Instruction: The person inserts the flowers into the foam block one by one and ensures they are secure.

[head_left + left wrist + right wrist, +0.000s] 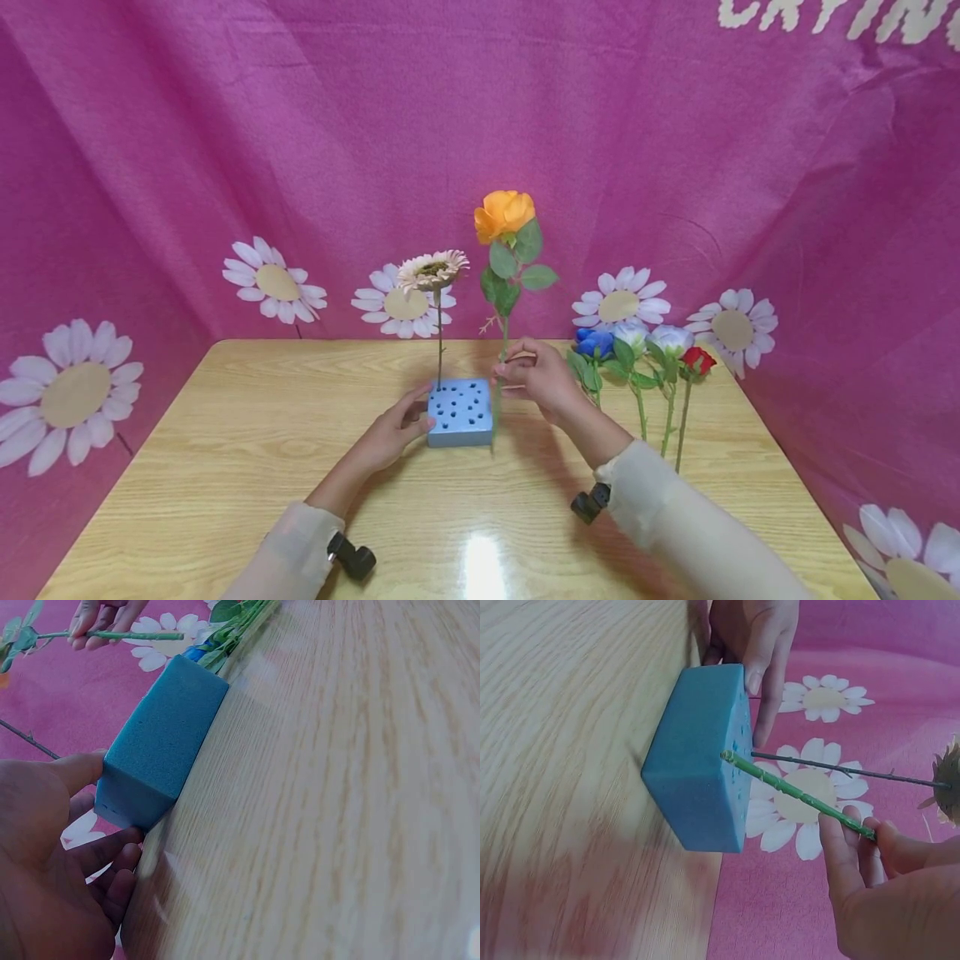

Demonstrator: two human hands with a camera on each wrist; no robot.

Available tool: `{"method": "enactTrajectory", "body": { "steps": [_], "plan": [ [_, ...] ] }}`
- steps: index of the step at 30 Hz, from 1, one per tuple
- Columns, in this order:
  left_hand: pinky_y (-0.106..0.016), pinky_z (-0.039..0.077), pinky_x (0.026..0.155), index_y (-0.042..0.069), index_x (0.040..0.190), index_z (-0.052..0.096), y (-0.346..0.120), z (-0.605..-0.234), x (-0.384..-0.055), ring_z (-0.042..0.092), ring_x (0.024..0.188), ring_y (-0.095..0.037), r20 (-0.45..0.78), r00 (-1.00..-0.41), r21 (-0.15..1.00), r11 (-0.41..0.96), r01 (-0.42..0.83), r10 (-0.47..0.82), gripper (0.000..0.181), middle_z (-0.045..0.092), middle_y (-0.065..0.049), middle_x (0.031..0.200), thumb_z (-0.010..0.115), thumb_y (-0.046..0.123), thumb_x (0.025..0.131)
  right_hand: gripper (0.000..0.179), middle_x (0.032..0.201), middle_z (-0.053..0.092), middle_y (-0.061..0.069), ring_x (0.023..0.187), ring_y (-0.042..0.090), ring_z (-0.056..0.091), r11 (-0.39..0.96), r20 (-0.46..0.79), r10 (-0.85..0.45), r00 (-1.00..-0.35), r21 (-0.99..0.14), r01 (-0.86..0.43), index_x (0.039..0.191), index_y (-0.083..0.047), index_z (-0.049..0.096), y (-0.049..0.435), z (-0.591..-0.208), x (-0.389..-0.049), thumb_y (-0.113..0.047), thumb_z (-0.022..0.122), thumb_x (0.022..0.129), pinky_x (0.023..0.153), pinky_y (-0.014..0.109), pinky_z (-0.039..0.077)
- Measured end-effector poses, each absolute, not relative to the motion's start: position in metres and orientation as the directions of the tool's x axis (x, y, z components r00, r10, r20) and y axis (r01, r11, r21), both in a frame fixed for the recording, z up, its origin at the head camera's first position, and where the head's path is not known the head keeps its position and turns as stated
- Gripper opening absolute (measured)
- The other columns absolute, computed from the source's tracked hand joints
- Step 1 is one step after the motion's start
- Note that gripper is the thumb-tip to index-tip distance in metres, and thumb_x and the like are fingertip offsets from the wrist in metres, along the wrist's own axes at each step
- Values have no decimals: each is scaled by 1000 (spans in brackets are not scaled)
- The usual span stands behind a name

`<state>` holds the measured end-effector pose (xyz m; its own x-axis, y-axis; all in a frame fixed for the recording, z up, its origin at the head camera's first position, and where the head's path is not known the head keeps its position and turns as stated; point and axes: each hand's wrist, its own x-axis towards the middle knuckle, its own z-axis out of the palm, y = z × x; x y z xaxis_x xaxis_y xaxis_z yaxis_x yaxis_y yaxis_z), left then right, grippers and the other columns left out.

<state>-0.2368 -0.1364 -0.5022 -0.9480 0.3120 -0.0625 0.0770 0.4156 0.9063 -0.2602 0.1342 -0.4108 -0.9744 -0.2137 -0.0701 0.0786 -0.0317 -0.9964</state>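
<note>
A light blue foam block (460, 412) with many holes in its top sits on the table. My left hand (392, 429) holds the block at its left side, the thumb by the near corner. A pale pink gerbera (433, 271) stands upright in a hole at the block's back left. Between thumb and fingertips, my right hand (543, 379) pinches the green stem (802, 796) of an orange artificial rose (504, 217). The rose is upright just right of the block. In the right wrist view, the stem's lower end is free and appears close to the block's top.
Several artificial flowers lie on the right of the table: a blue one (595, 342), two pale ones and a red rose (698, 361). The wooden table (225, 467) ends at a pink cloth backdrop (360, 150) printed with white daisies.
</note>
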Motion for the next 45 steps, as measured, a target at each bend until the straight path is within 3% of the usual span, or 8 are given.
{"method": "enactTrajectory", "body": {
  "steps": [4, 14, 20, 22, 27, 31, 45],
  "plan": [
    [-55, 31, 122, 23, 163, 34, -137, -503, -237, 42, 145, -42, -57, -949, 903, 421, 83, 311, 64, 48, -20, 156, 61, 28, 105, 10, 86, 75, 9, 89, 29, 76, -71, -34, -209, -977, -996, 50, 98, 1, 56, 129, -410, -262, 9, 62, 97, 81, 45, 64],
    [-55, 32, 121, 23, 163, 34, -137, -503, -236, 43, 144, -42, -50, -949, 902, 422, 91, 310, 64, 48, -20, 155, 62, 28, 105, 10, 81, 74, 5, 75, 16, 74, -122, -12, -132, -991, -992, 28, 96, 3, 57, 114, -408, -272, 12, 62, 96, 79, 44, 64],
    [-55, 32, 121, 24, 163, 34, -137, -503, -237, 43, 144, -42, -51, -950, 900, 426, 91, 310, 64, 48, -20, 155, 62, 28, 105, 9, 85, 74, 7, 74, 15, 74, -108, -7, -82, -997, -994, 16, 101, 6, 58, 104, -407, -278, 11, 64, 95, 90, 58, 58],
    [-55, 31, 121, 23, 163, 34, -137, -503, -237, 43, 144, -42, -51, -949, 901, 424, 90, 310, 64, 47, -20, 156, 62, 28, 105, 10, 85, 74, 6, 74, 14, 74, -103, -2, -74, -997, -995, 10, 103, 8, 58, 102, -407, -280, 11, 64, 96, 89, 58, 59],
    [-54, 32, 122, 21, 163, 33, -137, -503, -236, 43, 144, -42, -42, -948, 902, 420, 100, 316, 64, 47, -21, 155, 62, 26, 105, 11, 93, 75, 18, 74, 13, 73, -87, 13, -50, -999, -996, -9, 105, 9, 59, 98, -408, -284, 9, 65, 96, 74, 41, 64],
    [-55, 33, 120, 19, 163, 33, -138, -503, -236, 43, 143, -43, -32, -946, 902, 418, 112, 322, 64, 48, -23, 154, 61, 25, 105, 9, 99, 75, 22, 74, 13, 73, -86, 19, -24, -1000, -996, -17, 103, 6, 61, 94, -408, -287, 8, 66, 96, 71, 35, 64],
    [-54, 32, 122, 17, 163, 32, -136, -503, -236, 42, 145, -40, -37, -944, 910, 402, 104, 327, 63, 48, -22, 155, 60, 23, 106, 9, 101, 74, 26, 79, 19, 75, -83, 57, 52, -997, -995, -61, 99, 5, 62, 74, -407, -293, 8, 68, 94, 85, 51, 62]
  ]
}}
